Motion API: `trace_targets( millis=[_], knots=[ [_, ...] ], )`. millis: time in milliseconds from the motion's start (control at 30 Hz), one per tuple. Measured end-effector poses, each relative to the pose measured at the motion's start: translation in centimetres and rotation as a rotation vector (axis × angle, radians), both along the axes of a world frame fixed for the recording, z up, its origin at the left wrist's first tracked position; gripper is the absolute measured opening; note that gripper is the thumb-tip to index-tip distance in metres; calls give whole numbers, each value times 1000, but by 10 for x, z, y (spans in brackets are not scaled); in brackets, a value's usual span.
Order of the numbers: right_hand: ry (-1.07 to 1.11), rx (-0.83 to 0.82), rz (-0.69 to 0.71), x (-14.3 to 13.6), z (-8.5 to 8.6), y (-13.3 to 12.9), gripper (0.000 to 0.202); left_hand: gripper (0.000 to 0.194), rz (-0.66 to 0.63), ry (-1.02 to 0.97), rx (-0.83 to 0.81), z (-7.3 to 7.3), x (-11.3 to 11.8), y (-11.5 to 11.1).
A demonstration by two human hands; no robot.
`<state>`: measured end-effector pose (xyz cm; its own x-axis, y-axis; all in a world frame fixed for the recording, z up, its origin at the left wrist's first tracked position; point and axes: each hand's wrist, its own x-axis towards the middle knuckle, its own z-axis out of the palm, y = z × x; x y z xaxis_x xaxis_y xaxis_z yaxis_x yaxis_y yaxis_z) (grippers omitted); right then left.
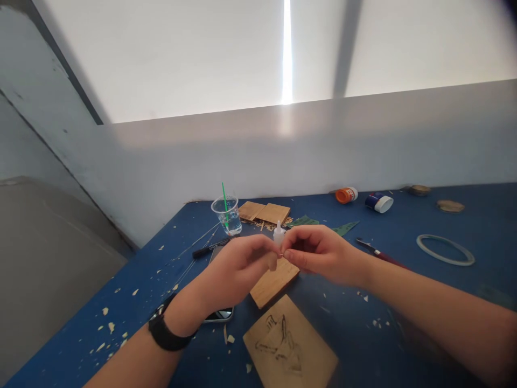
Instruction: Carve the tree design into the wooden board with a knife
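Note:
My left hand (246, 264), with a black band on its wrist, meets my right hand (317, 252) at the fingertips above a wooden block (274, 281). Both hands are pinched, and something tiny and thin seems to lie between the fingertips, too small to name. Just behind them stands a small white bottle (278, 231) with a pointed tip. Nearer to me lies a square wooden board (291, 345) with dark lines drawn on it. A phone (220, 314) is partly hidden beneath my left wrist.
A clear cup (226, 215) of water with a green stick, a black marker (205, 250) and thin wooden pieces (272, 213) are farther back. To the right lie an orange jar (346, 195), a blue jar (378, 202), a red-handled tool (377, 253) and a ring (445, 250). Shavings dot the blue table (141, 275).

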<state>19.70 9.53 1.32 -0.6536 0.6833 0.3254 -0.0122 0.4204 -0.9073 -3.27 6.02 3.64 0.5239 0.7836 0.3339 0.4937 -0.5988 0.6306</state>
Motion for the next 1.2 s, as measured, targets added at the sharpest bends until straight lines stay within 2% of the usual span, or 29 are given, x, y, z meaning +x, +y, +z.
trace_targets(
  millis=[200,367,467,567,733,900,1000,1100,1200],
  knots=[
    [-125,224,-168,-1,-6,1,9,21,141,134,95,0,12,-15],
    [-120,485,-454,-16,-21,-15,12,25,318,103,106,-12,32,-30],
    [-122,561,-515,-20,-29,-19,15,24,332,77,101,-17,34,-30],
    [-147,602,-459,-16,-26,-14,13,24,273,89,99,-14,24,-21],
    [-232,598,-259,-1,-7,-5,11,26,111,161,121,-2,1,-6],
    [-290,493,-22,9,13,-9,14,29,-111,199,118,11,-7,-4],
    [-280,399,124,12,18,-10,8,30,-250,196,106,18,-9,-5],
    [-245,343,126,10,16,-7,8,25,-210,178,109,19,-10,-5],
    [-215,379,-46,5,7,-5,10,23,-51,162,116,12,-6,-5]
  ],
)
